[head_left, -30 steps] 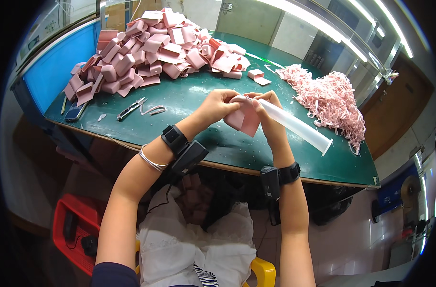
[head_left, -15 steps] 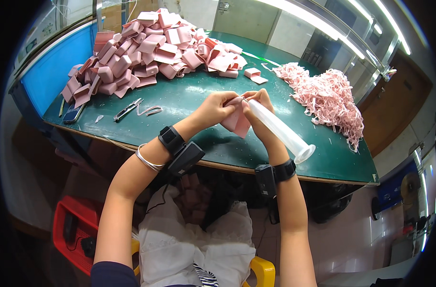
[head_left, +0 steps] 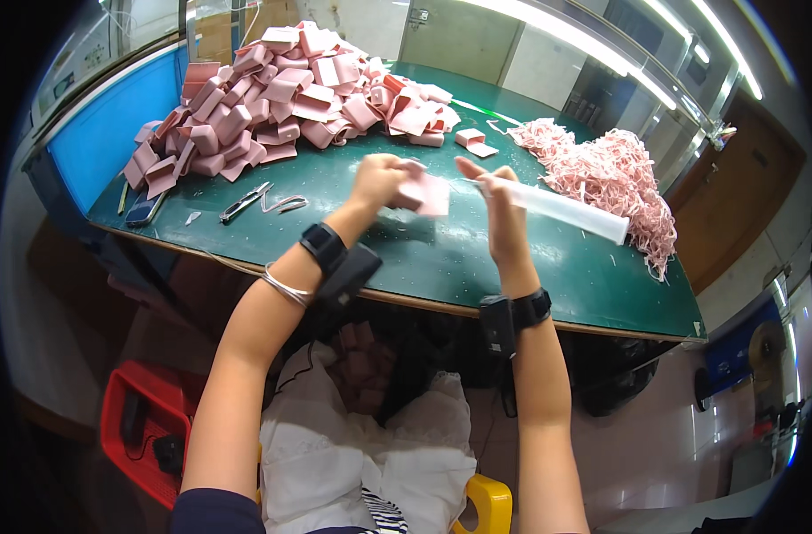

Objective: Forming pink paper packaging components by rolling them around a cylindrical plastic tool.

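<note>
My left hand [head_left: 378, 181], blurred by motion, is closed on a pink soft pouch [head_left: 430, 194] with a flap, held above the green table. Across a small gap, my right hand [head_left: 505, 209] grips a translucent white syringe barrel [head_left: 573, 213] near its narrow end. The barrel points away to the right, its wide end by the pink strips. Motion smears the fingers of this hand and the barrel's tip.
A heap of similar pink pouches [head_left: 290, 89] covers the back left of the green table [head_left: 335, 240]. Thin pink strips [head_left: 615, 182] are piled at the right. One loose pouch [head_left: 475, 142], a utility knife [head_left: 246, 203] and a phone [head_left: 146, 207] lie on the tabletop.
My hands have moved apart: the left went leftward with the pouch, away from the syringe barrel's tip. In my right hand the barrel has swung from sloping downward to nearly level.
</note>
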`<state>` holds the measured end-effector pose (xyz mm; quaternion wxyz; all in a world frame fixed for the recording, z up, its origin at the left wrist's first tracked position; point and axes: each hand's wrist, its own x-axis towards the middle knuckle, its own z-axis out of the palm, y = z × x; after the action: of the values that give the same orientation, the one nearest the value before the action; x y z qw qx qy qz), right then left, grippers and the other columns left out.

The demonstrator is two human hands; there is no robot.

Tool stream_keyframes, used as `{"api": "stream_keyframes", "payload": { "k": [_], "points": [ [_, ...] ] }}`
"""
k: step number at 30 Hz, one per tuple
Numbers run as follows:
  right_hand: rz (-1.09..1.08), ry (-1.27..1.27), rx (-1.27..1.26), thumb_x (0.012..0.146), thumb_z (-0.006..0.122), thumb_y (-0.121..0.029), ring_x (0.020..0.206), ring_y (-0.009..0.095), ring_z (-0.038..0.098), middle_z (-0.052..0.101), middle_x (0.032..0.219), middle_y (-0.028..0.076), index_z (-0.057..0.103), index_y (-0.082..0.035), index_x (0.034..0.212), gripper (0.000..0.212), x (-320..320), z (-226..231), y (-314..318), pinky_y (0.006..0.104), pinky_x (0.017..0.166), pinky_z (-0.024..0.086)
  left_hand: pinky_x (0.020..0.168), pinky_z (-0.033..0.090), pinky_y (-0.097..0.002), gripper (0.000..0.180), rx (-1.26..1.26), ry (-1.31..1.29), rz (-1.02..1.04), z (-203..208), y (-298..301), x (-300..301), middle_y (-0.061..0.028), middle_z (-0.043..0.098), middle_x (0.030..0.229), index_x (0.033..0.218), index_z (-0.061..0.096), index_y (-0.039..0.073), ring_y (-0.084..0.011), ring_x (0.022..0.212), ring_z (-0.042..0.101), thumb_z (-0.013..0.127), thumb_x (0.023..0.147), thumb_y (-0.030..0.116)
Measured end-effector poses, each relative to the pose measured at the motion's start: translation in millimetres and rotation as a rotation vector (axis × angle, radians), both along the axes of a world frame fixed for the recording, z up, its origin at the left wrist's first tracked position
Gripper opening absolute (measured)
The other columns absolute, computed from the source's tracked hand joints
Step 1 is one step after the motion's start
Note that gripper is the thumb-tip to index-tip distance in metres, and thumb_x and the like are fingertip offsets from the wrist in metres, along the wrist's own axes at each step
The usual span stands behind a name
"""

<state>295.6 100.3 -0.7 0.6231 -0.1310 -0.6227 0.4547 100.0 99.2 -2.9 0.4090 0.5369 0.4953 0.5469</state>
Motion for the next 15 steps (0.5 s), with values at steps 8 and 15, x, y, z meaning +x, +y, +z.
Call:
{"api": "stream_keyframes", "payload": {
  "k": [8,15],
  "points": [
    [-0.232,-0.26,-0.23,0.083,0.06,-0.01,0.075,0.015,0.063,0.062,0.077,0.011,0.046,-0.002,0.09,0.018,5,-4,8,0.0251,0.068,0.05,0.054,0.043,-0.0198,0.021,0.16,-0.141,-0.188,12,-55,-6,-0.0016,0.06,0.083,0.1,0.058,0.0,-0.0073,0.068,0.056,0.056,0.084,0.013],
    [-0.242,-0.194,-0.114,0.078,0.064,-0.003,0.075,0.015,0.061,0.062,0.078,0.009,0.048,-0.004,0.095,0.023,14,-19,18,0.0258,0.071,0.049,0.06,0.045,-0.0221,0.028,0.305,0.193,-0.486,0,-156,-23,-0.0028,0.061,0.081,0.102,0.057,-0.001,-0.0109,0.067,0.057,0.06,0.082,0.019]
  ]
}}
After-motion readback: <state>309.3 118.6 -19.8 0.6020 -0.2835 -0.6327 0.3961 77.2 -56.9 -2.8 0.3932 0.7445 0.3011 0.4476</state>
